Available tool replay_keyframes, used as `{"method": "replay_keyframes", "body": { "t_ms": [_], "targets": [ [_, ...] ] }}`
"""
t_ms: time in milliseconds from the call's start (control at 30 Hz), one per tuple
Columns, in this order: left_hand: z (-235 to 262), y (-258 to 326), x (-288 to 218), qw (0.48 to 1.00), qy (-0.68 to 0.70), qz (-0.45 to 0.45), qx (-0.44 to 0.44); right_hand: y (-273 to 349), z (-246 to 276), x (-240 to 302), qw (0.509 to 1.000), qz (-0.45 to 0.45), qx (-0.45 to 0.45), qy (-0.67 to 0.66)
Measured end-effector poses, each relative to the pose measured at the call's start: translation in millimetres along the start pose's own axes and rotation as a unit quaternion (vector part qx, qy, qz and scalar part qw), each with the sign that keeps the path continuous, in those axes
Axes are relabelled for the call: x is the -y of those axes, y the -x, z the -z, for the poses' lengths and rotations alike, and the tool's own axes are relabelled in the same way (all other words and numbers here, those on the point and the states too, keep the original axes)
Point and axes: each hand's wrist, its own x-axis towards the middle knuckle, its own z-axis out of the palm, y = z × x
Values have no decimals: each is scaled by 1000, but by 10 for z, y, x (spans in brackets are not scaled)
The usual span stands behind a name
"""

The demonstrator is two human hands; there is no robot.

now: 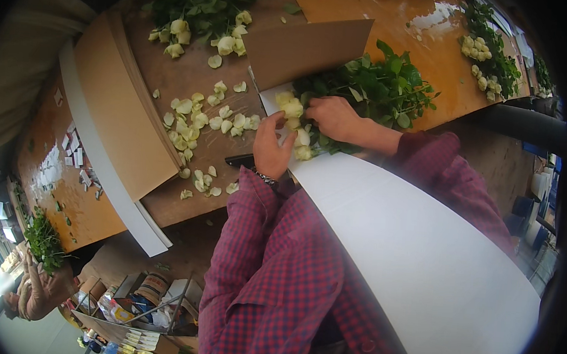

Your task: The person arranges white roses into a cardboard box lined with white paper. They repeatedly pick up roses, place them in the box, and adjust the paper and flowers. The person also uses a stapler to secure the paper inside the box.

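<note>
Below right hand (340,120): white sheet (417,245), smooth, low sheen, paper or plastic unclear. Between hands: rose blooms (293,107), matt, smooth. Above left hand (272,151): brown cardboard flap (305,50), matt. Well left of left hand: cardboard stack (117,106), matt, smooth. Beyond right hand: wood-look tabletop (404,44), glossy, bright glare. Just behind left hand: bracelet (269,178), metallic glints. Behind both hands: sleeves (249,204), matt woven cloth.

We have the roses (293,108) lying on their side, the pale yellow blooms in an uneven row at the left end of the bunch, their leafy green stems (395,86) spreading to our right. Under the blooms we see the smooth white sheet (416,252), which bows gently and widens toward our lower right.
</note>
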Motion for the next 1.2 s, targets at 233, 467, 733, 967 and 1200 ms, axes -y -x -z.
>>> {"method": "replay_keyframes", "body": {
  "t_ms": [233,467,733,967,1200],
  "targets": [
    [-111,-24,-43,998,34,26,-51,-46,231,81,997,-55,7,-62],
    [-99,-56,14,997,-68,22,-12,-107,303,85,990,-59,-104,-76],
    [-134,-54,49,998,-36,46,-15,-302,42,-92,988,-44,-116,-91],
    [-113,-79,-4,997,16,68,-20,-230,138,-207,990,-87,8,-107],
    [-101,-235,-79,996,-81,-23,-12,-225,143,-187,990,-82,-7,-111]
  ]
}}
